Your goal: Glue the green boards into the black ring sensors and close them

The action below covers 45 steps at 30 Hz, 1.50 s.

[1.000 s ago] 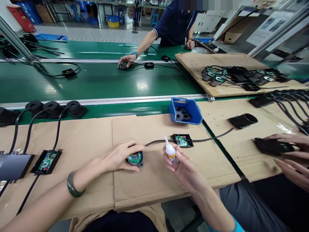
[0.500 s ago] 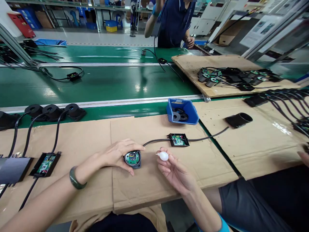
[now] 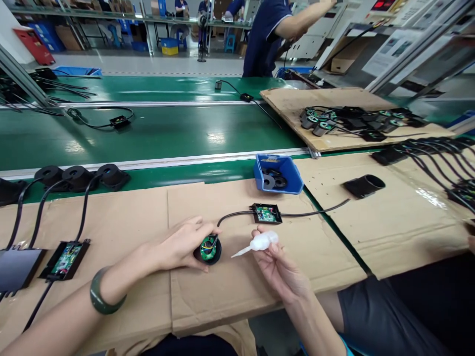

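My left hand (image 3: pixel 189 243) is wrapped round a black round housing (image 3: pixel 210 250) with a green circuit board and small wires inside, its open face tilted up toward me. Between the fingers of my right hand (image 3: pixel 276 262) is a white dropper bottle (image 3: pixel 262 241), its thin nozzle pointing left toward the housing, apart from it. A black cable runs from the housing to an open black box (image 3: pixel 266 213) with a green circuit board. From that box another cable leads right toward a black tube (image 3: pixel 364 186).
A blue bin (image 3: pixel 278 174) holds black rings. Black housings (image 3: pixel 111 176) and an open circuit box (image 3: pixel 65 260) lie at left. A wooden board (image 3: pixel 282 101) carries several wired parts beyond the cardboard (image 3: pixel 237 287). A co-worker (image 3: pixel 265 37) stands across the green belt (image 3: pixel 166 133).
The dropper bottle has turned, so its nozzle now points left and its side shows. My left hand has tilted the housing. The co-worker has turned and stretched an arm to the right.
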### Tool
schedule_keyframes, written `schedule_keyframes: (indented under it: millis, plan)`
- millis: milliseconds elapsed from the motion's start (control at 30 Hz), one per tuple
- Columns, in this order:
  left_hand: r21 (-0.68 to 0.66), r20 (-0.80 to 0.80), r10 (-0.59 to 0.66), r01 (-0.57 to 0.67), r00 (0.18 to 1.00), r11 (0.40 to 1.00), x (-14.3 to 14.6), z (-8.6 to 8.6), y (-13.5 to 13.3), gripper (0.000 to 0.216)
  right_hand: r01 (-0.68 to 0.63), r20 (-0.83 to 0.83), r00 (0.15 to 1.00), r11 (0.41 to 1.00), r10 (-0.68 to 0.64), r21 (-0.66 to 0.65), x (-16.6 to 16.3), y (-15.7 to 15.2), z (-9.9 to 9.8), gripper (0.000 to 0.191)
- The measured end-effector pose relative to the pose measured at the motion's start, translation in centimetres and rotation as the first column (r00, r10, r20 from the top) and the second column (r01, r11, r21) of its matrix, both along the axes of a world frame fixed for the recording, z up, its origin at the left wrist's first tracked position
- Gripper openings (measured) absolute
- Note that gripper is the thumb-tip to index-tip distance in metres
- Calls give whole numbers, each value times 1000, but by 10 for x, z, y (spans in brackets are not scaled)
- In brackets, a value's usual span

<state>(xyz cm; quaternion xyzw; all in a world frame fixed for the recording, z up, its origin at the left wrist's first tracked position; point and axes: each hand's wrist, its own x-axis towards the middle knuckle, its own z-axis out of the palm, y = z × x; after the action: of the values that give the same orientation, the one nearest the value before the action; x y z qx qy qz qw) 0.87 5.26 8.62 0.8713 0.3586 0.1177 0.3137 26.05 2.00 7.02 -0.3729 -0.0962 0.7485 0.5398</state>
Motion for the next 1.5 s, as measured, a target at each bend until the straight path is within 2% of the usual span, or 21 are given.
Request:
schedule_keyframes:
  millis: [133, 233, 400, 533, 633, 733, 800, 933, 1100, 1300, 1500]
  plan:
    - [25, -80, -53, 56, 995, 998, 5, 6, 5, 70, 56, 80, 995, 997, -59, 46, 1, 4, 0, 41]
    - [32, -103, -65, 68, 993, 997, 8, 8, 8, 68, 64, 220, 971, 987, -95, 146, 1, 5, 3, 36]
    - [65, -163, -78, 89, 983, 994, 14, 13, 11, 64, -42, 439, 890, 940, -119, 340, 1, 4, 17, 28]
    - [43, -227, -103, 115, 968, 992, 19, 19, 14, 61, -193, 625, 760, 858, -176, 476, 2, 0, 24, 22]
    - [14, -242, -126, 134, 962, 991, 22, 24, 16, 57, -306, 748, 621, 807, -233, 505, 2, -3, 29, 20]
    - [2, -231, -129, 133, 964, 991, 24, 27, 18, 54, -430, 823, 471, 732, -317, 528, 0, -4, 33, 21]
    - [-4, -218, -134, 136, 967, 991, 25, 27, 19, 53, -515, 840, 406, 669, -359, 535, -1, -3, 35, 23]
    - [-13, -202, -144, 144, 969, 989, 26, 28, 19, 52, -625, 826, 347, 547, -445, 557, -6, 2, 40, 24]
    - [9, -231, -132, 138, 964, 990, 27, 30, 21, 50, -686, 792, 317, 450, -522, 571, -14, 8, 48, 23]
    - [-5, -188, -127, 128, 974, 992, 26, 25, 21, 52, -722, 786, 292, 413, -545, 555, -18, 9, 55, 22]
    - [6, -124, -125, 127, 984, 992, 24, 19, 22, 50, -750, 783, 252, 397, -569, 530, -19, 11, 52, 21]
